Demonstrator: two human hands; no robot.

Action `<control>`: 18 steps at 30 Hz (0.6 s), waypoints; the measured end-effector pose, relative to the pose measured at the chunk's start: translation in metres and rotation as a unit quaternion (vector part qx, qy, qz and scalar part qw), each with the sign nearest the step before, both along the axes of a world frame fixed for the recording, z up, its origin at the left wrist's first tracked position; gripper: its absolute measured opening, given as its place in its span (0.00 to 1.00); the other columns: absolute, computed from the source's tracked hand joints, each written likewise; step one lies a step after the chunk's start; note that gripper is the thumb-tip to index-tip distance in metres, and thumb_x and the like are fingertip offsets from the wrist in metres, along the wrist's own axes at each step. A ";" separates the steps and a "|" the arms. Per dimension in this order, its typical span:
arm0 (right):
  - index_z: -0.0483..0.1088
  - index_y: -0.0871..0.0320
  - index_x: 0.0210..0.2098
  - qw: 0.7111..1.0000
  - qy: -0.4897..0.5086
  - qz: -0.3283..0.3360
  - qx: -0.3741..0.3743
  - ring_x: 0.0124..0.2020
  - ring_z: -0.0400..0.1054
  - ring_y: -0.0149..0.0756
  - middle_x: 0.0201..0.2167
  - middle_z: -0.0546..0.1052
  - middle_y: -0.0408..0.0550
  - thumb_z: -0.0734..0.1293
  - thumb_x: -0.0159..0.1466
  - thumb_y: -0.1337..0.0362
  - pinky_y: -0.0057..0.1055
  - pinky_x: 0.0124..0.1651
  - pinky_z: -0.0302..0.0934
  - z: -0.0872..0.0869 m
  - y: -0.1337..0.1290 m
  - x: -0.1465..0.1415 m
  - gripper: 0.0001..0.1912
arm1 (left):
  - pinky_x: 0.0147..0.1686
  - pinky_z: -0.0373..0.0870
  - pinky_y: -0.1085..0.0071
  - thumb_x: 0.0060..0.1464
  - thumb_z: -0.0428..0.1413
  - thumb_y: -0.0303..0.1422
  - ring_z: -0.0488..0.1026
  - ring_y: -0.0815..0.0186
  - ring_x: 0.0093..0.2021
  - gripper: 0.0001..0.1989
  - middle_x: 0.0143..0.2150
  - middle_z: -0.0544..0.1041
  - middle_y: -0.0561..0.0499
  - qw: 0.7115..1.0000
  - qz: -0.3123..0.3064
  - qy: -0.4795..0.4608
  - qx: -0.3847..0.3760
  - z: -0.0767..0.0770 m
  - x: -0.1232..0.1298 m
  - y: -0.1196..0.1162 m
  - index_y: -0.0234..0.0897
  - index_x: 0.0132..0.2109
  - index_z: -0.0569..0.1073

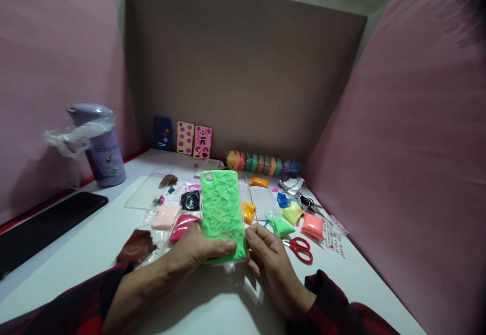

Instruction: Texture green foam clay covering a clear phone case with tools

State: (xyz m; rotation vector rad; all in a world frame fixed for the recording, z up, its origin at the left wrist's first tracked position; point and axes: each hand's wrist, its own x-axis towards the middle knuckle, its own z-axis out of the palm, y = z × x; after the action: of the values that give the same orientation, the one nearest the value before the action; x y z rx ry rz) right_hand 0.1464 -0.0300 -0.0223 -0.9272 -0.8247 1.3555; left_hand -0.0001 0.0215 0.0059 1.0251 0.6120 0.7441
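The green case [223, 211], a rectangular panel coated in matte, lumpy clay with a small opening at its upper left corner, is held upright above the white table [212, 299]. The left hand [201, 249] grips its lower left part, thumb laid flat over the clay; the right hand [270, 256] has its thumb and fingers drawn close together at the lower right edge. Red scissors [299, 250], with looped handles, lie just beside the right hand. Soft, pillow-like clay packets surround the case: glossy black [190, 201], pale pink [166, 217] and magenta [183, 227] to the left; orange, yellow, green and coral [313, 225] to the right. A crumpled brown packet [137, 246] lies near the left forearm. Behind, three decorated cases [185, 137] stand against the wall, left of a row of multicoloured rounded tubs [261, 164]. A lilac, tapering tumbler [102, 145] carries crinkled clear plastic.
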 end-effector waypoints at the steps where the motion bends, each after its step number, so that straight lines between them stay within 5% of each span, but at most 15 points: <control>1: 0.63 0.59 0.26 1.000 -0.002 -0.002 0.003 0.20 0.51 0.23 0.20 0.62 0.37 0.70 0.57 0.55 0.23 0.26 0.52 0.000 0.000 0.000 0.16 | 0.38 0.73 0.69 0.35 0.69 0.29 0.78 0.60 0.32 0.19 0.33 0.82 0.44 1.000 -0.004 0.003 0.006 -0.001 0.000 0.000 0.31 0.40 0.80; 18: 0.63 0.60 0.25 1.000 -0.011 -0.008 0.002 0.20 0.51 0.23 0.17 0.60 0.36 0.72 0.54 0.57 0.22 0.24 0.47 0.000 0.002 0.002 0.16 | 0.37 0.72 0.68 0.31 0.70 0.31 0.78 0.59 0.32 0.21 0.31 0.82 0.45 0.999 -0.034 0.021 0.017 -0.003 -0.002 0.003 0.31 0.38 0.81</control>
State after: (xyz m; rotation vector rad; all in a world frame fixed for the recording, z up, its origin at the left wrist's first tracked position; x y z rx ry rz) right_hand 0.1481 -0.0283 -0.0218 -0.9454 -0.8352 1.3315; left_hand -0.0025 0.0243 0.0029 1.0906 0.5997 0.6773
